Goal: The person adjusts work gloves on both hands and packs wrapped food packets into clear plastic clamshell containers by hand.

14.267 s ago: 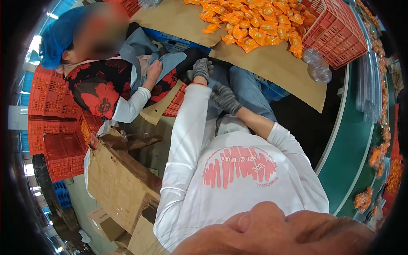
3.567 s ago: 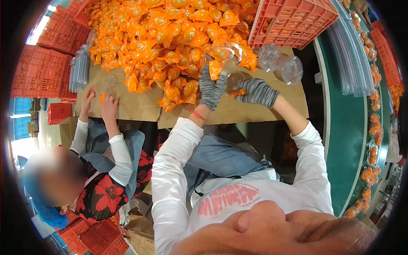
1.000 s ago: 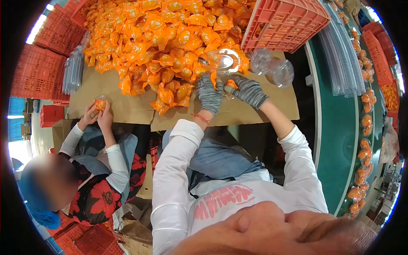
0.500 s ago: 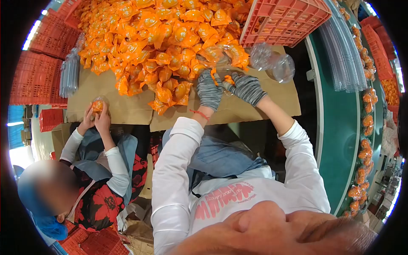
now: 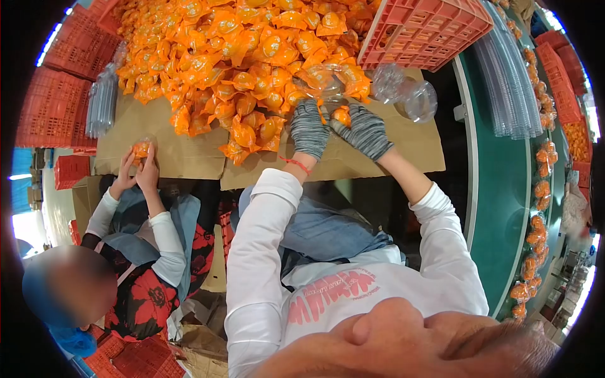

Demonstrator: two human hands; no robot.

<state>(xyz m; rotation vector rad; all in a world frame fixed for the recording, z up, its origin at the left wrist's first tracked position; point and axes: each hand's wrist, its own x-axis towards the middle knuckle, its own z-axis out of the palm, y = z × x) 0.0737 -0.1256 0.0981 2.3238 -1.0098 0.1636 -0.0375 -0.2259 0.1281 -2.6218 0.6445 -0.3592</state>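
Both my hands wear grey striped knit gloves and are close together over the cardboard at the pile's near edge. My right hand (image 5: 367, 133) has its fingers closed around a small orange fruit (image 5: 341, 115). Just left of it, my left hand (image 5: 309, 131) is closed, with a bit of orange showing by its thumb; what it grips is partly hidden. A clear plastic container (image 5: 324, 80) lies just beyond my fingers, against the wrapped fruits (image 5: 252, 82). More clear plastic containers (image 5: 419, 101) rest to the right of my hands.
A red crate (image 5: 428, 34) stands tilted at the back right. On the right runs a green conveyor (image 5: 498, 208) with stacked clear plastic trays (image 5: 507, 75) and a row of packed fruits (image 5: 537, 233). At left, a co-worker's hands (image 5: 142, 170) hold a fruit over the cardboard (image 5: 189, 151).
My hands stay in nearly the same place. The fruit by my right hand shows more fully, and the thumbs have come slightly apart. The co-worker's hands have shifted a little.
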